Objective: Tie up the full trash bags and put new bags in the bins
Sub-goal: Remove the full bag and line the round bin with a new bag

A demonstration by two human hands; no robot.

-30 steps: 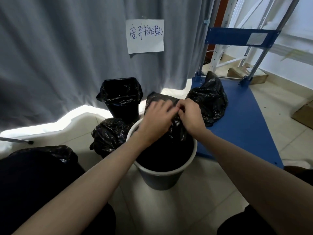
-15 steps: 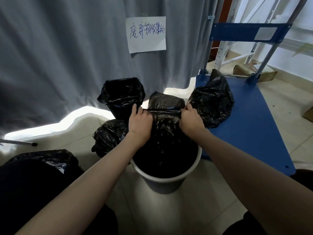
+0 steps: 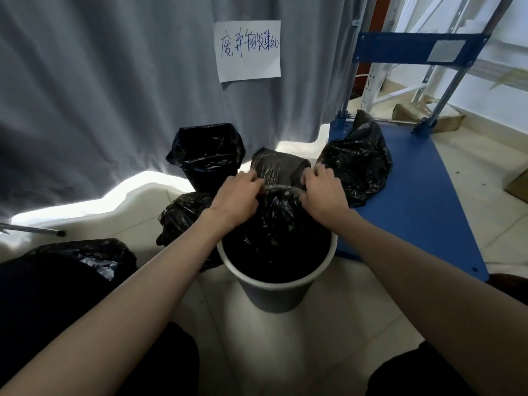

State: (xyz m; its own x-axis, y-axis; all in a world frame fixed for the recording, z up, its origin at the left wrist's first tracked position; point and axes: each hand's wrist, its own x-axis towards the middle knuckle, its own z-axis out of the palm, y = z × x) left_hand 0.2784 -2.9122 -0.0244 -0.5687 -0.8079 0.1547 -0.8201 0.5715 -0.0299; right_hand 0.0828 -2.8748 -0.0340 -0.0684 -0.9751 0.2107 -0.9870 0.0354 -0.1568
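Note:
A grey bin with a white rim point(image 3: 285, 285) stands on the floor in front of me. A new black bag point(image 3: 274, 221) hangs into it, its upper part standing above the rim. My left hand point(image 3: 237, 195) and my right hand point(image 3: 324, 191) each pinch the bag's top edge, which is stretched between them. Behind the bin a second bin lined with a black bag point(image 3: 207, 155) stands by the curtain. A tied full bag point(image 3: 360, 164) lies on the blue cart and another full bag point(image 3: 183, 215) on the floor to the left.
The blue platform cart point(image 3: 423, 201) with its metal handle frame fills the right side. A grey curtain point(image 3: 114, 81) with a paper sign point(image 3: 248, 50) hangs behind. Another black bag point(image 3: 85, 252) lies at the near left. Cardboard boxes sit at the far right.
My hands, joined at the bag's top a second ago, have moved apart and now hold its edge stretched between them. The view has tilted slightly.

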